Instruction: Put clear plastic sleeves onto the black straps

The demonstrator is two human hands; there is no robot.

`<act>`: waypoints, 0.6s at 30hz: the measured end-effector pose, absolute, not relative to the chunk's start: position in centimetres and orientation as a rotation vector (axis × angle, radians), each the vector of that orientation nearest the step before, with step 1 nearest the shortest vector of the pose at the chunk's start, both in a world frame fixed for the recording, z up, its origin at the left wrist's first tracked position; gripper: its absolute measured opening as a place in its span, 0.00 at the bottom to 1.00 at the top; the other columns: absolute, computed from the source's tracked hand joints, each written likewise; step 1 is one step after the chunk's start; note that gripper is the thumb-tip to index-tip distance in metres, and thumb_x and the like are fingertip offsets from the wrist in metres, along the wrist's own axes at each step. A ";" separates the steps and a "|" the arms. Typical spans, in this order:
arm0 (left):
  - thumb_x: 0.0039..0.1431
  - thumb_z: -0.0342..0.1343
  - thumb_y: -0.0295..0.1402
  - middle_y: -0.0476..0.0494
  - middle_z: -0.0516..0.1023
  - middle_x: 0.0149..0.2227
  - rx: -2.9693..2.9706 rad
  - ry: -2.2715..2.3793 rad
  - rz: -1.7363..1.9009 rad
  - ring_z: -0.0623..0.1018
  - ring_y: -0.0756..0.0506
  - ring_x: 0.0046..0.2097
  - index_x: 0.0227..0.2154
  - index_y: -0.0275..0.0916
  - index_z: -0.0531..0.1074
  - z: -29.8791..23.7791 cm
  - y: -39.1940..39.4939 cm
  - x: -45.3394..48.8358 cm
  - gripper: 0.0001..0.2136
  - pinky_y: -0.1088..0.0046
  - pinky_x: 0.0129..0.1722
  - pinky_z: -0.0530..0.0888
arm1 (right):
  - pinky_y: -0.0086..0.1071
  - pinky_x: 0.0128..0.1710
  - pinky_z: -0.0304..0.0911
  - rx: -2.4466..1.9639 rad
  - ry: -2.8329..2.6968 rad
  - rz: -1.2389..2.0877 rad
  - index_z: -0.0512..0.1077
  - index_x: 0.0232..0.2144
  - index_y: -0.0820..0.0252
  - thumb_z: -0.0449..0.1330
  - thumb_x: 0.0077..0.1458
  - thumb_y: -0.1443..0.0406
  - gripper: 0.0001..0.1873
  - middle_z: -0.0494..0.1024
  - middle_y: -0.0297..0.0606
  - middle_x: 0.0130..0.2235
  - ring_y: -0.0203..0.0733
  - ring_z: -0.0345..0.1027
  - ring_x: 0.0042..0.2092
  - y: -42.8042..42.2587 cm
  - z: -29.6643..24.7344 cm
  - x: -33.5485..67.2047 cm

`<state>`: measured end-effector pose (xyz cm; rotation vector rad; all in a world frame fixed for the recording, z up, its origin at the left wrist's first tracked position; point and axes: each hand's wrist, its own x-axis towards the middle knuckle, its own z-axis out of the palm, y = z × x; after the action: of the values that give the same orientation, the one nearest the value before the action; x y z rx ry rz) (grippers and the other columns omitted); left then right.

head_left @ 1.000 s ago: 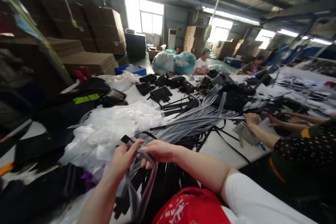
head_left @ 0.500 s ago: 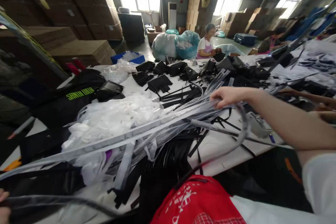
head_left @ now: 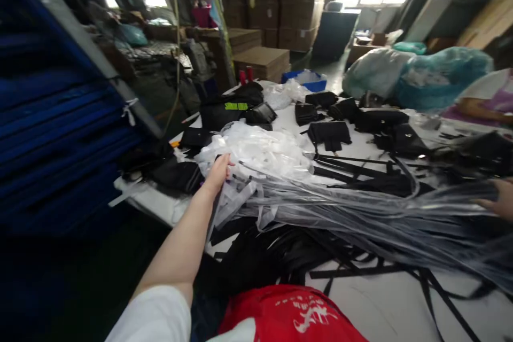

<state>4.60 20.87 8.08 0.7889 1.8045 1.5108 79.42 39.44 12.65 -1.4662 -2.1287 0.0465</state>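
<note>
Stretched forward at the middle left, my left hand [head_left: 219, 170] has its fingers closed on a dark-and-clear strip [head_left: 215, 212] that hangs down beside the forearm. A pile of thin white material [head_left: 266, 147] lies just beyond it. At the right edge, my right hand [head_left: 503, 199] is partly cut off by the frame; its fingers close around the translucent plastic strips [head_left: 360, 206], which run in a long bundle across the table. Black strips [head_left: 276, 248] lie heaped under and in front of that bundle.
Black pouches [head_left: 331, 133] and a black bag with green lettering [head_left: 236, 107] lie on the white table [head_left: 368, 302]. Blue racking [head_left: 60, 133] stands at left. Behind are cardboard boxes [head_left: 260, 59], a blue bin [head_left: 304, 80] and large plastic sacks [head_left: 433, 77]. A co-worker [head_left: 484, 99] sits at right.
The view has swung left. My left hand has come from the lower left edge to beside the white pile. My right hand now sits at the right edge, still at the translucent strips.
</note>
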 end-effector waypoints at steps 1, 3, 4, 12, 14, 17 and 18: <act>0.59 0.54 0.44 0.46 0.76 0.30 0.799 1.742 1.504 0.65 0.54 0.19 0.52 0.34 0.69 8.3 20.1 4.6 0.23 0.77 0.18 0.59 | 0.51 0.64 0.42 -1.583 -2.046 0.017 0.67 0.11 0.48 0.64 0.30 0.37 0.26 0.75 0.65 0.49 0.64 0.52 0.66 39.7 9.7 77.5; 0.60 0.53 0.44 0.45 0.78 0.33 0.833 1.550 1.473 0.66 0.54 0.20 0.62 0.37 0.59 9.0 17.9 4.6 0.30 0.78 0.18 0.59 | 0.56 0.61 0.49 -1.679 -2.058 0.140 0.68 0.14 0.48 0.62 0.27 0.34 0.27 0.77 0.64 0.42 0.68 0.63 0.59 38.2 5.1 71.7; 0.60 0.53 0.44 0.45 0.78 0.34 0.848 1.438 1.446 0.67 0.53 0.20 0.65 0.38 0.53 9.5 16.7 4.8 0.33 0.77 0.18 0.59 | 0.57 0.59 0.53 -1.665 -2.117 0.260 0.70 0.15 0.49 0.62 0.27 0.34 0.28 0.78 0.61 0.39 0.68 0.68 0.55 36.8 3.6 68.0; 0.57 0.55 0.42 0.39 0.79 0.42 0.993 1.029 1.140 0.68 0.54 0.21 0.63 0.41 0.46 12.7 9.4 8.0 0.34 0.77 0.19 0.60 | 0.46 0.51 0.66 -0.979 -1.977 1.720 0.79 0.40 0.58 0.57 0.53 0.44 0.27 0.81 0.46 0.44 0.53 0.74 0.47 21.3 6.4 36.0; 0.57 0.57 0.38 0.39 0.78 0.44 1.069 1.001 1.034 0.67 0.56 0.20 0.61 0.43 0.47 12.8 7.7 8.5 0.33 0.78 0.19 0.61 | 0.44 0.50 0.68 -0.746 -1.585 2.166 0.76 0.47 0.59 0.57 0.55 0.45 0.29 0.81 0.46 0.45 0.50 0.75 0.47 18.4 7.9 30.3; 0.60 0.57 0.38 0.41 0.78 0.42 1.108 1.030 0.917 0.69 0.56 0.21 0.60 0.43 0.49 11.8 5.3 8.4 0.30 0.79 0.20 0.64 | 0.38 0.45 0.70 -0.711 -1.103 2.285 0.75 0.44 0.60 0.58 0.57 0.49 0.23 0.82 0.43 0.40 0.44 0.76 0.42 16.1 9.1 24.7; 0.60 0.57 0.39 0.42 0.78 0.40 1.087 1.059 0.918 0.70 0.55 0.21 0.59 0.42 0.50 11.1 4.5 8.1 0.29 0.79 0.21 0.66 | 0.36 0.43 0.70 -0.742 -1.011 2.228 0.76 0.42 0.59 0.60 0.57 0.51 0.20 0.82 0.41 0.37 0.42 0.76 0.39 15.9 9.3 23.5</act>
<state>8.15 4.54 11.13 1.0875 1.0592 0.9183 23.48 15.88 9.31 -0.7420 -1.0106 2.2278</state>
